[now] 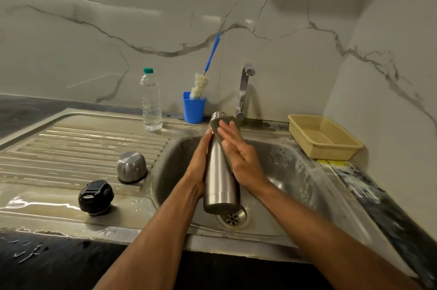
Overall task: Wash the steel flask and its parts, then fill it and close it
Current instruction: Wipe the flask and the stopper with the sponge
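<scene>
The steel flask [220,183] is held tilted over the sink basin [295,171], its open mouth pointing up and away and its base near the drain [234,217]. My left hand [197,166] grips the flask's left side, with its fingers hidden behind the body. My right hand [241,157] presses a dark green scrub pad [222,122] against the flask's upper part with straight fingers. The steel cup lid [131,166] lies upside down on the wet draining board. The black stopper [95,197] stands nearer the front edge.
The tap [243,91] rises behind the flask; no water stream is visible. At the back stand a plastic water bottle [150,102] and a blue cup [194,108] holding a bottle brush [201,86]. A yellow basket [324,138] sits right of the sink.
</scene>
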